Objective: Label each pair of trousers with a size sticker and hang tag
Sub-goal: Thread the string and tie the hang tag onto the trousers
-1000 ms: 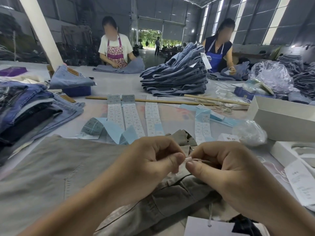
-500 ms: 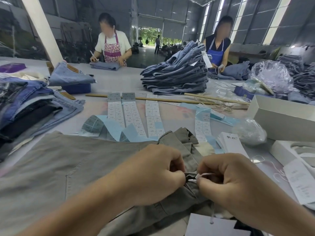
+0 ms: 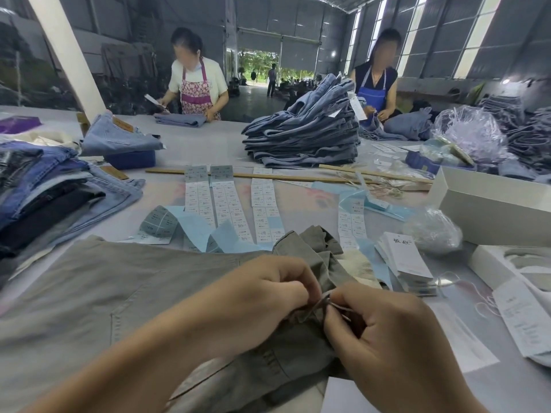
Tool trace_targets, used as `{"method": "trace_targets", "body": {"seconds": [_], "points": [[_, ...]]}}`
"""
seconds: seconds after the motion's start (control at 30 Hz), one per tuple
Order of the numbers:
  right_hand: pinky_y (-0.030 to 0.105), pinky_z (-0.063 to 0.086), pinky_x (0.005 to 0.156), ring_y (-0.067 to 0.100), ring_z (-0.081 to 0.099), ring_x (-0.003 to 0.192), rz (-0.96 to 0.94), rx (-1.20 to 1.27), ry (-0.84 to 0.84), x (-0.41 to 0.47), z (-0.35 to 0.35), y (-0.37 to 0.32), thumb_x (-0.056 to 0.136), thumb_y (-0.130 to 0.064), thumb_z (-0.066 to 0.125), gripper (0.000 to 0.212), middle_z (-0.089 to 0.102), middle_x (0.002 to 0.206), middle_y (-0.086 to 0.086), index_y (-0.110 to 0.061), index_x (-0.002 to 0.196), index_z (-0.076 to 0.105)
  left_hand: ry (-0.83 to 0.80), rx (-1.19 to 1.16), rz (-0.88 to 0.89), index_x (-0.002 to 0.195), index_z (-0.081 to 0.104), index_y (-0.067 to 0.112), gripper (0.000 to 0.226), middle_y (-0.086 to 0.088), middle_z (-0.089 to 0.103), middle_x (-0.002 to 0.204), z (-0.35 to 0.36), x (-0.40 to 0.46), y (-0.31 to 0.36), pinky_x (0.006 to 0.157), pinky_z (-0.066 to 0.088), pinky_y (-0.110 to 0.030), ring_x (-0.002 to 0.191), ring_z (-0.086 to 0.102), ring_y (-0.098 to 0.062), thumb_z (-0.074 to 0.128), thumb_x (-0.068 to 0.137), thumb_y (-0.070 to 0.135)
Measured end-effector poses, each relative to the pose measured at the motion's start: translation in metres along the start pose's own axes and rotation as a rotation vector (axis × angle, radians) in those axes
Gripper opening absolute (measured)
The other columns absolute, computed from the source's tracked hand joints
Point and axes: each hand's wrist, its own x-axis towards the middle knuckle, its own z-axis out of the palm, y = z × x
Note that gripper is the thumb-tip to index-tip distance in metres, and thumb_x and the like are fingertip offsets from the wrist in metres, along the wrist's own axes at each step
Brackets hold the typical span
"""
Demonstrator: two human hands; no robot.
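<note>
Big grey desk [image 3: 208,144], busy with cloth. Nearest us lie the trousers [image 3: 89,293], grey-green, spread flat across the near left with the waistband bunched up under both hands. They look soft and floppy, light enough to drag, no stiffness to lean on, so the firm waistband or a belt loop is the place to take hold. Beyond them, a tall stack of jeans [image 3: 304,135] sits mid-desk. Closer in, sticker strips [image 3: 226,201] run toward us, white labels on blue backing, thin, curling and easily creased. To the right, a pile of hang tags [image 3: 405,260], stiff card, just beside the waistband.

Now the hands. Left hand [image 3: 262,296] has its fingers curled tight, pinching a fold of waistband. Right hand [image 3: 384,338] is curled too, pinching a thin pale string [image 3: 337,305] right up against the left's fingertips. That string is fine and slippery-looking; best gripped close to its end, I'd say. My read: the tag's cord is being threaded through a loop. Whether it is through yet, I cannot tell, the fingers hide it.
</note>
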Motion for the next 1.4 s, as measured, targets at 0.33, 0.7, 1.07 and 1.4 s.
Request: {"method": "trace_targets", "body": {"seconds": [0.33,0.7,1.07,1.4], "points": [[0.029,0.045,0.041,0.017,0.053,0.046,-0.106,-0.018,0.163,-0.001,0.011,0.006,0.081,-0.032,0.053,0.025,0.059,0.054,-0.005,-0.023,0.067,0.071,-0.022,0.188,0.077,0.089,0.073,0.038,0.02,0.019,0.06,0.063,-0.006,0.006,-0.006,0.055,0.036,-0.009,0.056,0.049,0.004,0.067,0.091,0.019],[0.025,0.05,0.049,0.004,0.064,0.059,0.036,0.403,0.118,0.003,-0.004,0.005,0.078,-0.029,0.068,0.009,0.067,0.062,-0.016,-0.029,0.071,0.074,0.137,-0.008,0.125,0.082,0.072,0.03,0.014,0.0,0.068,0.069,0.0,0.005,-0.006,0.064,0.044,-0.026,0.064,0.057,-0.007,0.067,0.074,0.041],[0.02,0.039,0.039,0.006,0.055,0.047,0.074,0.614,0.101,0.017,-0.014,-0.008,0.085,-0.045,0.058,0.017,0.062,0.053,-0.008,-0.04,0.084,0.074,0.218,-0.506,0.163,0.069,0.071,0.025,0.006,0.0,0.065,0.066,0.007,0.004,0.01,0.054,0.043,-0.02,0.06,0.057,-0.011,0.065,0.07,0.025],[0.026,0.05,0.052,0.006,0.065,0.063,0.041,0.498,0.241,0.019,-0.004,-0.009,0.086,-0.028,0.062,0.015,0.07,0.069,-0.013,-0.038,0.091,0.071,0.305,-0.677,0.15,0.071,0.074,0.023,0.003,-0.004,0.066,0.068,0.017,0.004,0.007,0.05,0.044,-0.019,0.058,0.056,-0.009,0.074,0.068,0.024]]}}
